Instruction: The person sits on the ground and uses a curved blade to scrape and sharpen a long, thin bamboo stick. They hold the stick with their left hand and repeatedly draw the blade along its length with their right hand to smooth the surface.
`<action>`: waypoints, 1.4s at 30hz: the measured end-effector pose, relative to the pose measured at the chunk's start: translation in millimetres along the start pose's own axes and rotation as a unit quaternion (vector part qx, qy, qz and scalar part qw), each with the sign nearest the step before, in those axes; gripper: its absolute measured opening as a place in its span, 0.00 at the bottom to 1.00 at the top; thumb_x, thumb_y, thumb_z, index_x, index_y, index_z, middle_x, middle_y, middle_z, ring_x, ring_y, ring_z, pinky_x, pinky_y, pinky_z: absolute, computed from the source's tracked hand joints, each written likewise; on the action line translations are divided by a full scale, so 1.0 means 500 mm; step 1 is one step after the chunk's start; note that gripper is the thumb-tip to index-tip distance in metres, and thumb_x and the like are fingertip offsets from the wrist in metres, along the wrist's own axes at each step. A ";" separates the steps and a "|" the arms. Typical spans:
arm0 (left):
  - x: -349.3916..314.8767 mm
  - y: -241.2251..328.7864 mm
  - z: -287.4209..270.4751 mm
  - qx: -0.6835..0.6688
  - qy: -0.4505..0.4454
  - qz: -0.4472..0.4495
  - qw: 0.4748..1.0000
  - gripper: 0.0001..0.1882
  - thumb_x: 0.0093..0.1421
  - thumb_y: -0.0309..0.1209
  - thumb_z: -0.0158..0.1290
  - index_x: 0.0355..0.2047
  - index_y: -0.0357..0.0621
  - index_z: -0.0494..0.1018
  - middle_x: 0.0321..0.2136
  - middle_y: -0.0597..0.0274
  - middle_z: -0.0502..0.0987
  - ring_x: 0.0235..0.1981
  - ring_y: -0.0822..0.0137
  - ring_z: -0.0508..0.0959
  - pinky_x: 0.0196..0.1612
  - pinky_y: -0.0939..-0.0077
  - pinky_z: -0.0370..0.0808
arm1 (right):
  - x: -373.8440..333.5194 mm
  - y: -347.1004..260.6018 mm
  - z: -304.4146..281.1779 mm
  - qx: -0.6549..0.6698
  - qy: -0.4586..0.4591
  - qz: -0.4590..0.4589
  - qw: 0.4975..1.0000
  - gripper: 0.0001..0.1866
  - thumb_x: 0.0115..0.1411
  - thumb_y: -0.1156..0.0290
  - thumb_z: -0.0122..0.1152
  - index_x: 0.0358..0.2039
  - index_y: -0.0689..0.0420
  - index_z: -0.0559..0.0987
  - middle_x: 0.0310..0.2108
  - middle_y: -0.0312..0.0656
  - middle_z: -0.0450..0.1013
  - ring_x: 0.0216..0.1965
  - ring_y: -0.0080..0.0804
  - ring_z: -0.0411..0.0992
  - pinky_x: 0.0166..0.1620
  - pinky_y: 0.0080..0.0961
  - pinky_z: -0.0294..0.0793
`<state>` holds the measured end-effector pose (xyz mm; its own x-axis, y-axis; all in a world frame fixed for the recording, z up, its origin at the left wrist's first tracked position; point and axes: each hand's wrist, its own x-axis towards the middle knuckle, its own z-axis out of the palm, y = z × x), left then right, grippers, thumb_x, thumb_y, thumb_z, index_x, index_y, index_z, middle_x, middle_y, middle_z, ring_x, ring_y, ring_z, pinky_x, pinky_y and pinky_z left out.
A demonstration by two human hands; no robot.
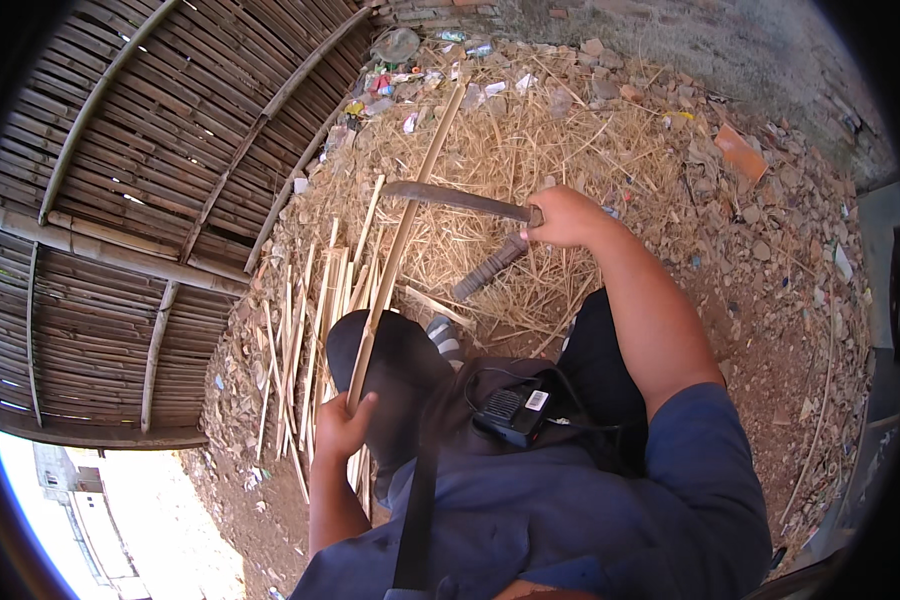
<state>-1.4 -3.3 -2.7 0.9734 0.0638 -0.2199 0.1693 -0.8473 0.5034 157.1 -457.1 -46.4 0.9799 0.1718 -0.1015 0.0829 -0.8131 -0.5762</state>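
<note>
My left hand point(342, 428) is closed round the lower end of a long split bamboo strip point(402, 238), which slants up and away over my left knee. In my right hand point(568, 217) is a machete point(460, 198) with a dark, slightly curved blade and a wrapped handle point(492, 268) that sticks out below the fist. The blade points left and lies across the strip's upper half; whether it cuts into the strip I cannot tell. Several pale bamboo strips point(305, 345) lie in a loose bundle beside my left leg.
Shavings point(540, 135) cover the ground ahead, with litter point(395, 90) and rubble point(760, 250) around them. A bamboo slat wall point(140, 130) rises at left, a brick wall point(690, 45) at the back. A black device point(510, 412) with a cable rests on my lap.
</note>
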 end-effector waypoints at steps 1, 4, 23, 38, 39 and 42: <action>0.000 0.000 0.000 0.009 0.003 0.003 1.000 0.24 0.61 0.47 0.63 0.32 0.33 0.81 0.19 0.58 0.79 0.22 0.70 0.77 0.27 0.69 0.73 | 0.003 0.013 -0.006 0.009 0.032 0.027 0.999 0.15 0.54 0.58 0.73 0.36 0.53 0.84 0.33 0.47 0.80 0.39 0.48 0.79 0.42 0.43 0.77; 0.006 0.004 -0.003 0.026 -0.009 0.000 1.000 0.23 0.61 0.47 0.63 0.32 0.33 0.81 0.19 0.57 0.79 0.22 0.69 0.78 0.28 0.68 0.73 | -0.006 0.023 -0.014 0.043 0.037 0.071 0.996 0.16 0.54 0.58 0.72 0.37 0.54 0.83 0.34 0.48 0.80 0.40 0.48 0.79 0.42 0.44 0.77; 0.010 0.000 -0.006 -0.009 -0.032 -0.012 0.999 0.23 0.62 0.46 0.63 0.35 0.33 0.81 0.20 0.60 0.79 0.23 0.72 0.77 0.29 0.71 0.74 | -0.016 0.004 0.020 0.018 0.015 0.008 1.000 0.20 0.55 0.57 0.73 0.40 0.58 0.82 0.35 0.51 0.79 0.40 0.48 0.79 0.44 0.43 0.77; 0.011 0.008 -0.016 0.063 -0.050 -0.005 0.997 0.23 0.62 0.47 0.62 0.37 0.34 0.82 0.23 0.54 0.82 0.26 0.65 0.82 0.33 0.66 0.76 | 0.008 0.064 -0.007 0.056 0.003 0.092 0.994 0.27 0.53 0.52 0.74 0.46 0.58 0.82 0.40 0.56 0.79 0.45 0.52 0.78 0.48 0.43 0.76; 0.009 0.010 -0.016 0.050 -0.046 -0.013 0.998 0.23 0.62 0.47 0.62 0.38 0.34 0.82 0.24 0.54 0.82 0.26 0.65 0.82 0.33 0.66 0.77 | 0.005 0.053 -0.005 0.042 -0.003 0.067 0.997 0.25 0.54 0.53 0.74 0.45 0.58 0.82 0.39 0.54 0.79 0.44 0.50 0.78 0.47 0.43 0.76; 0.007 0.019 -0.014 0.033 -0.045 -0.025 0.998 0.22 0.62 0.46 0.62 0.40 0.35 0.82 0.25 0.56 0.83 0.27 0.69 0.82 0.33 0.69 0.77 | -0.018 -0.001 0.017 0.015 -0.035 0.011 0.999 0.19 0.55 0.57 0.73 0.39 0.58 0.82 0.35 0.49 0.79 0.39 0.47 0.79 0.43 0.42 0.76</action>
<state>4.5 -7.3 7.3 0.9458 0.0608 -0.3189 0.2030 -0.8774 0.4347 147.0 -453.7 -52.1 0.9662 0.1935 -0.1703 0.0550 -0.8003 -0.5971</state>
